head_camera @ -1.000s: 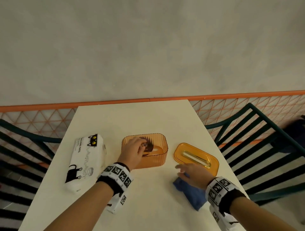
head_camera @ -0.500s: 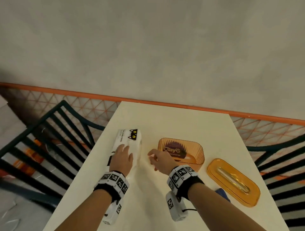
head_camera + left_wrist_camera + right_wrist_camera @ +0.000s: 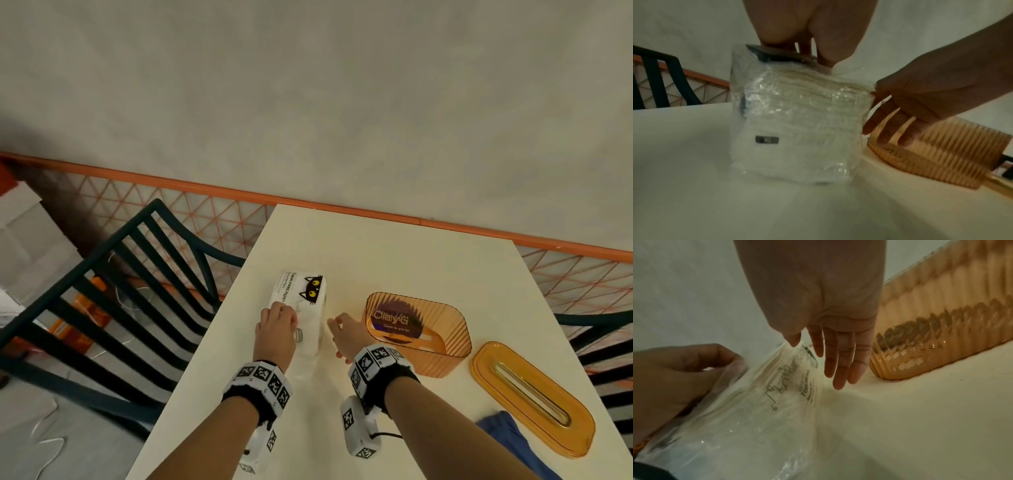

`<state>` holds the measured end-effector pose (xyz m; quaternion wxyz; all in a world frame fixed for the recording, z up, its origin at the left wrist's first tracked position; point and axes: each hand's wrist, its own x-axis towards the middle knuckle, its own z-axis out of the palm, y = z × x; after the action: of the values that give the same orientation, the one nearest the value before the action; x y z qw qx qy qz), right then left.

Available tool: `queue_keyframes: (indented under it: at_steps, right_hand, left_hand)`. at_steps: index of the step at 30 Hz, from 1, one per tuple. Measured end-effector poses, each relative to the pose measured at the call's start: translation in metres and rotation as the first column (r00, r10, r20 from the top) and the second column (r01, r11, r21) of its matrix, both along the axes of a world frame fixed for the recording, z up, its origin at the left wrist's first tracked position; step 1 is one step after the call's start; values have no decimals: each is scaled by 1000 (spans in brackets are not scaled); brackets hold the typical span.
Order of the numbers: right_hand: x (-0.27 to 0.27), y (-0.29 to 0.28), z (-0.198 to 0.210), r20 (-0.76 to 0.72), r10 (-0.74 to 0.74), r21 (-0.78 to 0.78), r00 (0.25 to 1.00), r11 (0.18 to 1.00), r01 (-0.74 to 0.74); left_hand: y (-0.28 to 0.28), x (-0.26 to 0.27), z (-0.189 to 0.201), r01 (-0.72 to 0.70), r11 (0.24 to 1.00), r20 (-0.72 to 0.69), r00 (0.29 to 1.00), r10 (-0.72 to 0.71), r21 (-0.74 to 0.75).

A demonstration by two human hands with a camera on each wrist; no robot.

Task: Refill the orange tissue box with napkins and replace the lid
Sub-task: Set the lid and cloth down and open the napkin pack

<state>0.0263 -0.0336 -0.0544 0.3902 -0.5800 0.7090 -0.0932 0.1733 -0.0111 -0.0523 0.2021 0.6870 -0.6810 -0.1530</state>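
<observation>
Napkins, a plastic-wrapped pack (image 3: 305, 308) printed with a black cat face, lie on the cream tabletop (image 3: 394, 257) to the left of the orange tissue box (image 3: 419, 334), which stands open and holds no napkins. The lid (image 3: 532, 399), with its long slot, lies flat on the tabletop to the right of the box, and a blue cloth (image 3: 507, 431) shows at its near edge.

Half a second ago the left hand (image 3: 275, 330) lay flat on the near end of the pack; now its fingers (image 3: 824, 53) are curled and pinch the wrapper at the pack's near top edge, and the plastic puckers under them in the left wrist view. The right hand (image 3: 346, 334) was hanging in a loose curl between pack and box; now its fingers (image 3: 838, 363) are straight and apart, pointing down at the tabletop along the pack's right side, between the pack and the box. The thumb tip is at the wrapper's upper edge; whether the other fingertips touch the plastic I cannot tell. The pack, the box and the lid lie where they lay then.

Dark slatted chairs (image 3: 113, 291) stand beside the tabletop on either side.
</observation>
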Motion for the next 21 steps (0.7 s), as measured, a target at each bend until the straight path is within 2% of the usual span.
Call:
queue_keyframes:
  at_steps: [5,9,12,14,18,19,21]
  right_hand:
    - [5,-8,-5,-51,-27,-22,998,999,26]
    - [6,-13,-6,-83,-27,-39,996,999,24]
    - [6,-17,-5,-105,-25,-64,994,998,18]
    - [6,-18,-4,-122,-23,-67,992,998,15]
    - [5,-18,-5,-125,-14,-63,992,998,6]
    - [4,-17,-5,-129,-11,-59,992,998,3]
    - [4,-17,-5,-131,-6,-57,991,998,-2]
  left_hand:
    - [-8,7,20,-62,998,-219,973,66,26]
    - [-16,17,22,12,1000,-136,991,-10,13]
    - [-17,17,22,-56,994,-231,972,33,-95]
    - [-14,15,20,-87,986,-243,969,51,-140]
    - [-5,14,16,-62,991,-96,994,51,-119]
    - [-4,15,15,-77,990,-108,992,65,-116]
    - [-3,18,16,-179,976,-276,951,140,-122]
